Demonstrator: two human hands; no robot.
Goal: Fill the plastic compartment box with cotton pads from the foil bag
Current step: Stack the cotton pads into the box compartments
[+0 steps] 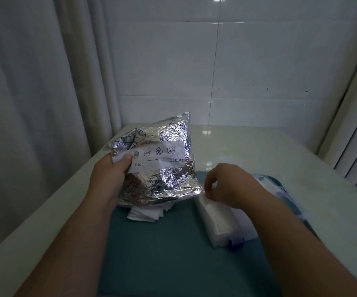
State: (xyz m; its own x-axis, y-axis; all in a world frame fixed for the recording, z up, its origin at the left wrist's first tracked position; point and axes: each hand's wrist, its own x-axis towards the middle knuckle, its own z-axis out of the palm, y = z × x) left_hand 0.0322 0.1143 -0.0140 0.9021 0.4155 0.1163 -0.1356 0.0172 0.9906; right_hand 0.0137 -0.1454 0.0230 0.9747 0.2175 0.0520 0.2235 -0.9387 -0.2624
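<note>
One stack of cotton pads (216,215) seems seated in the plastic compartment box (236,242) under the right hand (226,185), its grip not to be told; the foil bag (158,161) is gripped by the left hand (109,170), likely to be reached into next.

Left hand (109,170) grips foil bag (164,168) at left edge, over teal mat (162,254). Right hand (229,185) fingers (210,180) curled on cotton pads (216,219) in compartment box (280,189), right.
</note>
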